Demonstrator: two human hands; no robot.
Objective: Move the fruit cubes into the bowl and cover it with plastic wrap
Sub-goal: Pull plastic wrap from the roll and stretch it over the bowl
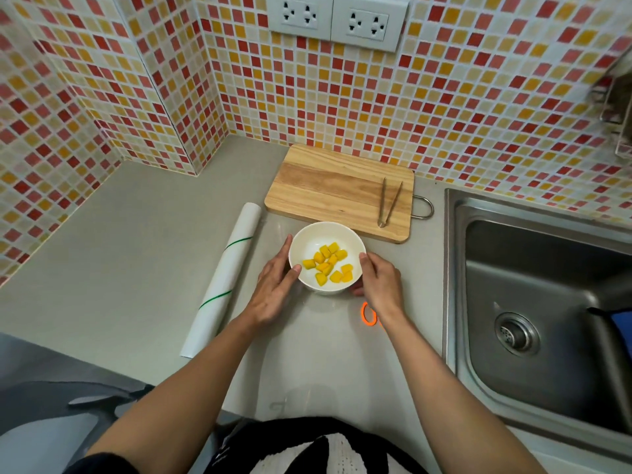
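Fruit cubes (329, 267), yellow and loosely piled, lie inside the white bowl (355, 246), which sits on the grey worktop (136, 254) just below the middle of the frame. Nearest the camera, two bare forearms reach up from the bottom edge toward it. The left hand (273, 289) cups the bowl's left side, its thumb lying over the rim and its fingers curved along the outer wall. The right hand (381, 280) cups the right side the same way, with a thumb at the rim and fingertips tucked under the lower right of the bowl. Both hands are partly closed around the bowl, holding it between them. An orange rubber band (368, 314) lies on the worktop just below the right hand, partly hidden by the wrist. Left of the bowl a roll of plastic wrap (224, 278), white with thin green stripes, lies diagonally, apart from the left hand. A faint sheen on the worktop around the bowl may be a clear sheet, but I cannot tell for sure. Beyond the bowl a wooden cutting board (328, 189) rests near the tiled wall (444, 107), with metal tongs (390, 201) lying near its right edge. A steel sink (547, 302) fills the right side. Wall sockets (337, 17) sit at the upper centre.
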